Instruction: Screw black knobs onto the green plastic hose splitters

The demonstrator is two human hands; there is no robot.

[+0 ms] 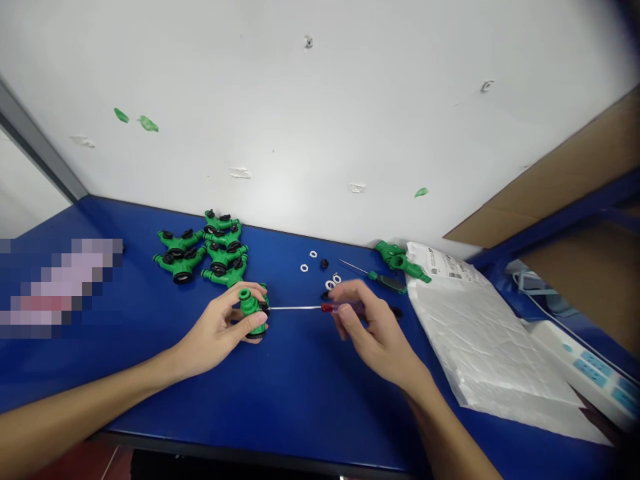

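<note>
1. At the centre of the frame, a green hose fitting is held just above a blue table, gripped between the curled fingers and thumb of the left hand.
2. A red-handled screwdriver is held level by the right hand, its handle loosely enclosed by partly closed fingers; its shaft is pointed left, the tip set at a black part on the fitting's side.
3. Left of centre, green branched fittings with black knobs are grouped.
4. Right of centre, white rings and a green-handled screwdriver are scattered beyond the right hand.
5. Farther right, green pieces are seen beside a white package, with a power strip placed near the frame's edge.
</note>
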